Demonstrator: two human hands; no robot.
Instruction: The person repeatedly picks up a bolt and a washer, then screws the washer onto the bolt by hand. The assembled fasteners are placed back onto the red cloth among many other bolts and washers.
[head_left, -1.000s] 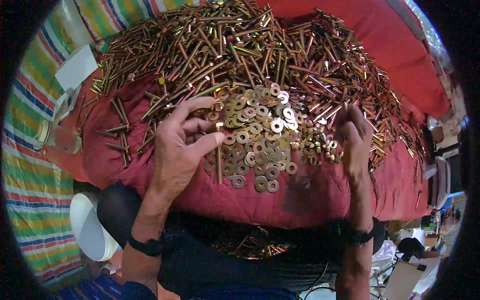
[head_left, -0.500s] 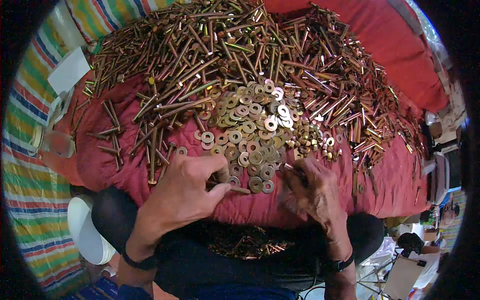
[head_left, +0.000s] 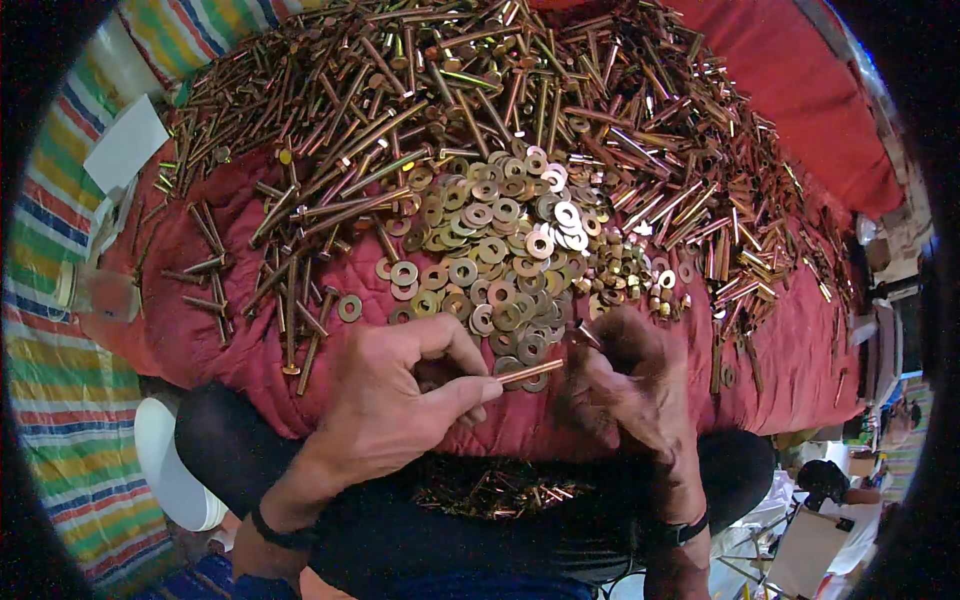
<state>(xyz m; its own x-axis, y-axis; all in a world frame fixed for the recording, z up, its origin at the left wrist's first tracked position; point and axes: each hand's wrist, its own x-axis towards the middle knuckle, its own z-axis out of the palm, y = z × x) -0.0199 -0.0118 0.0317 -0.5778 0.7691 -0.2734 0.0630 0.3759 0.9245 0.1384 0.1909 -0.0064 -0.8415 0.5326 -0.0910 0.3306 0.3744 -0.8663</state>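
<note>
a slim coppery bolt (head_left: pixel 532 372) slants rightward from the left hand (head_left: pixel 405 385), one end hidden; a small shiny metal piece (head_left: pixel 587 334) pokes from the right hand (head_left: pixel 640 385).

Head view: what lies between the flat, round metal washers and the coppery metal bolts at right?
A cluster of small, golden metal nuts lies there, in the head view.

Our left forearm (head_left: pixel 263 558) slants up and inward from below, wrist pretty straight, back of our left hand (head_left: pixel 390 390) facing up. We've got the thumb (head_left: pixel 462 397) stretched out to the right, pinching near a bent index finger. Our right forearm (head_left: pixel 678 572) runs nearly upright, and our right hand (head_left: pixel 640 385) leans leftward, fingers curled, kinda shadowy. Hands are close but apart.
</note>
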